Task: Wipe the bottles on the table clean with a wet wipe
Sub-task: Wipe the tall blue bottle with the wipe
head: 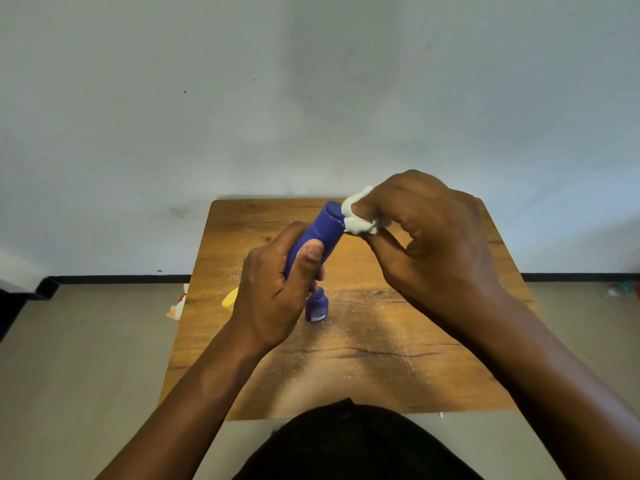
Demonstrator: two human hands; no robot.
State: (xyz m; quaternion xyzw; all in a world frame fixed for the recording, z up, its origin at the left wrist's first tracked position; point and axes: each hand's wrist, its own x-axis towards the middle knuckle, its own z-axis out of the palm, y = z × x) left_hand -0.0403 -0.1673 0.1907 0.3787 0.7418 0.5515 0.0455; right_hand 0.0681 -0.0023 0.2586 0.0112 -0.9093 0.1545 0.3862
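Bottle (320,233), blue, held up above the wooden table (433,327), not resting on it. Gripped low on its body by the left hand (273,292): fingers curled around the far side, thumb (310,261) pressed flat along the near side, pointing up. Left forearm rising from the lower left, wrist nearly straight. Long axis tilted, running from the lower left up to the upper right, with the flat cap end pointing up, away and a little to the right. Right hand (429,237) arched over from the right, wrist bent, knuckles up, fingers curled and pinching a white wipe (356,213). Wipe crumpled into a small wad and touching the cap end of the bottle at its right edge. Below the left hand, standing upright on the table: a small bottle (317,304), also blue, with a pale label. Just left of that hand, partly hidden: something yellow (230,299) on the table. At the table's left edge: a white and red packet (180,303), too small to tell more. Fine pale dust scattered over the tabletop.
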